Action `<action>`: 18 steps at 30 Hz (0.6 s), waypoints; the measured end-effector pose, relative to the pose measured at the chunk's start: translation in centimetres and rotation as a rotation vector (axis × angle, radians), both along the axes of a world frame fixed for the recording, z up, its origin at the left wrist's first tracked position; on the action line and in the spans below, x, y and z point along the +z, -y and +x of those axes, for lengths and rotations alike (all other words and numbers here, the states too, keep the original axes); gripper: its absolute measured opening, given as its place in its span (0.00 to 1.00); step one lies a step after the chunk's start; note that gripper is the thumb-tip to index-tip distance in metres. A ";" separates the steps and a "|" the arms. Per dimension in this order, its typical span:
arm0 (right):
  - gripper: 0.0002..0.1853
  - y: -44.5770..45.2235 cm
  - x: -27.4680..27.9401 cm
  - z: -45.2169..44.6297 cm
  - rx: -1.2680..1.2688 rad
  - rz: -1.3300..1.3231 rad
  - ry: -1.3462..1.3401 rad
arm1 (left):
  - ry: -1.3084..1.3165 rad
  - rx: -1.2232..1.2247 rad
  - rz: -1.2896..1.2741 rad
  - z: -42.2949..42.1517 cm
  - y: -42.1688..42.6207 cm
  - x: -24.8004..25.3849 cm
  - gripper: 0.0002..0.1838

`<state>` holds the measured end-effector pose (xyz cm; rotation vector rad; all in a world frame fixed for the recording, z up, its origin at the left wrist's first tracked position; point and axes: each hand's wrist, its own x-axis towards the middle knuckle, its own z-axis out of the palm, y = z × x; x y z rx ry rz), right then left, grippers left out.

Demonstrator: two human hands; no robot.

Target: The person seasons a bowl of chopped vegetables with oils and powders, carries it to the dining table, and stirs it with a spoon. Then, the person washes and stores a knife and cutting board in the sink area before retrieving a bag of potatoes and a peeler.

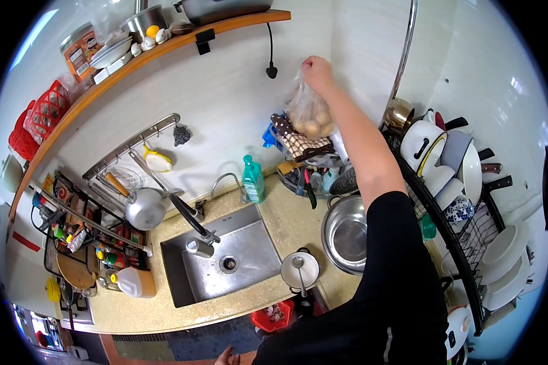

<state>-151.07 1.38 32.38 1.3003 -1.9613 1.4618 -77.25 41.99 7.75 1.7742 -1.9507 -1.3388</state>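
Observation:
My right hand [318, 72] is raised near the back wall, its fingers closed on the top of a clear plastic bag [303, 102]. Several round, tan items that look like potatoes [313, 121] fill the lower part of the bag. Beneath it, patterned brown cloths [298, 143] lie on top of a crowded counter rack, and whether the bag touches them I cannot tell. At the bottom edge, my left hand [228, 358] shows only in part, low in front of the counter. Its visible fingers are apart, with nothing seen in them.
A steel sink [268, 234] with a black faucet [192, 219] is set in the counter. Beside it stand a green bottle [253, 179], a white pot with a ladle [307, 274] and a steel basin [347, 234]. A dish rack [450, 261] runs along the right; a wooden shelf [176, 42] hangs above.

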 end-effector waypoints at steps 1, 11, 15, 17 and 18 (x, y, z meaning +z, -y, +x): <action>0.08 0.0 0.3 0.1 -0.025 -0.059 0.023 | -0.011 0.006 -0.015 -0.3 0.0 0.4 0.22; 0.07 -3.1 4.4 1.3 0.217 -0.218 0.296 | -0.103 -0.115 0.027 -1.0 4.8 2.2 0.22; 0.06 -6.6 7.4 6.4 0.403 -0.231 0.372 | -0.091 -0.294 -0.213 -5.4 11.0 4.6 0.24; 0.06 -9.8 8.4 10.4 0.501 -0.169 0.320 | -0.189 -0.366 -0.368 -9.0 14.5 8.0 0.25; 0.05 -10.9 8.4 12.3 0.561 -0.173 0.218 | -0.240 -0.373 -0.442 -11.1 16.3 9.5 0.25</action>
